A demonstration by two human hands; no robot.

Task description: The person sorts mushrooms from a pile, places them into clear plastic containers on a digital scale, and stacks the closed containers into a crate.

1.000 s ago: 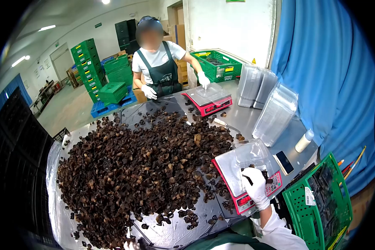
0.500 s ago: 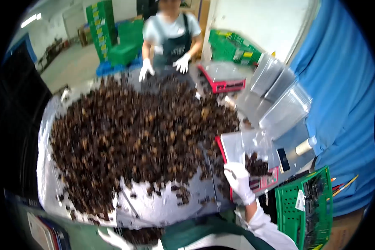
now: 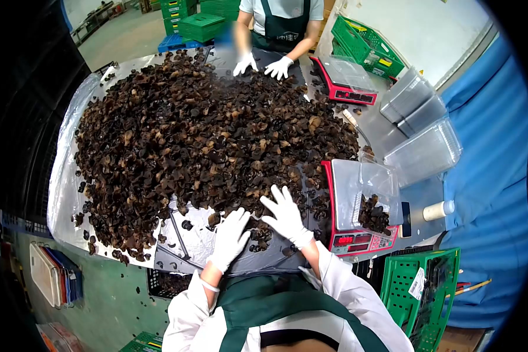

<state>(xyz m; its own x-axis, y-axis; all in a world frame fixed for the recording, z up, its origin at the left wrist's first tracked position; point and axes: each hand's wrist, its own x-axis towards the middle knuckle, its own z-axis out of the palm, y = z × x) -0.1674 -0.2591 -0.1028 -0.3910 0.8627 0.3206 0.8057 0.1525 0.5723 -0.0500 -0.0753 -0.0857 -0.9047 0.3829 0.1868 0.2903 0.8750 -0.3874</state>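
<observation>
A wide heap of dark brown wood ear mushrooms (image 3: 217, 141) covers much of the table. My left hand (image 3: 231, 237), in a white glove, lies at the heap's near edge with its fingers stretched out. Just right of it, my right hand (image 3: 285, 216), also gloved, has its fingers spread against the front of the heap. A few loose mushrooms (image 3: 261, 237) lie between the two hands. To the right, a red-framed scale (image 3: 345, 199) with lit red digits carries a clear plastic tub (image 3: 381, 182) with some mushrooms inside. Neither hand touches the scale.
Across the table a co-worker's gloved hands (image 3: 263, 66) rest at the far edge of the heap. A second red scale (image 3: 347, 76) stands there. Stacked clear tubs (image 3: 422, 149), a phone (image 3: 406, 218) and a white bottle (image 3: 439, 210) lie right. A green crate (image 3: 402, 287) stands below.
My right hand has left the scale and tub and moved left to the heap. My left hand has come up from below the table edge. The view has shifted, and the co-worker's hands are now at the heap.
</observation>
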